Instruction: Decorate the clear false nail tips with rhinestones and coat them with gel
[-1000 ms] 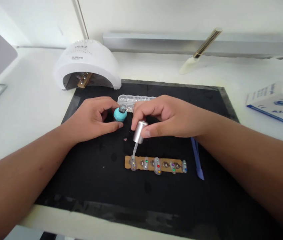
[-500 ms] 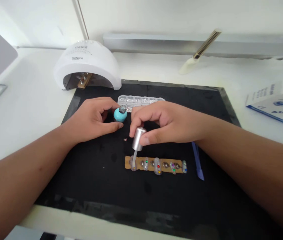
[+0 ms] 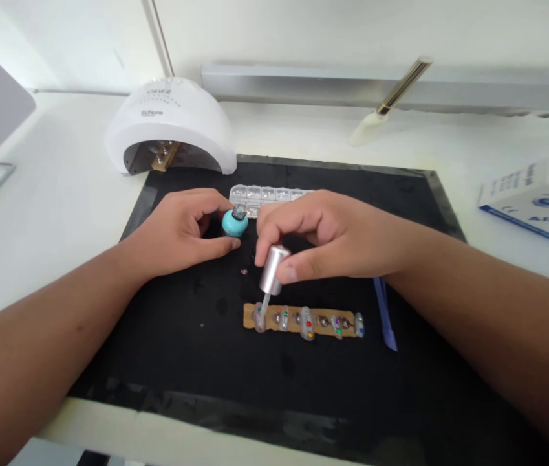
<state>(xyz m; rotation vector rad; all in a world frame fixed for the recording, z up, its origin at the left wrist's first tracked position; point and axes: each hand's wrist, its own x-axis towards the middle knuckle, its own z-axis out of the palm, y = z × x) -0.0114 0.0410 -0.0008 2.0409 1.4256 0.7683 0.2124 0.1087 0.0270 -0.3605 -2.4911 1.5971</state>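
My left hand (image 3: 189, 230) holds a small turquoise bottle (image 3: 234, 223) with its neck uncapped, between thumb and fingers. In my right hand (image 3: 320, 239) is a silver brush cap (image 3: 274, 270), tilted, with its pale brush pointing down. The brush tip touches the leftmost nail piece (image 3: 259, 318) on a tan strip (image 3: 293, 329). Several clear nail pieces with coloured gems sit along that strip, with round metal holders between them. A tiny gem (image 3: 244, 272) lies on the black mat above the strip.
A white lamp (image 3: 172, 126) stands at the back left with another strip inside. Behind my hands is a clear compartment box (image 3: 268, 193). Blue tweezers (image 3: 387, 320) lie right of the strip. A gold-handled brush (image 3: 403, 87) and a white box (image 3: 536, 204) are farther off.
The silver cap in my right hand has shifted slightly right and tilted a little more. My left hand and the bottle look almost unchanged.
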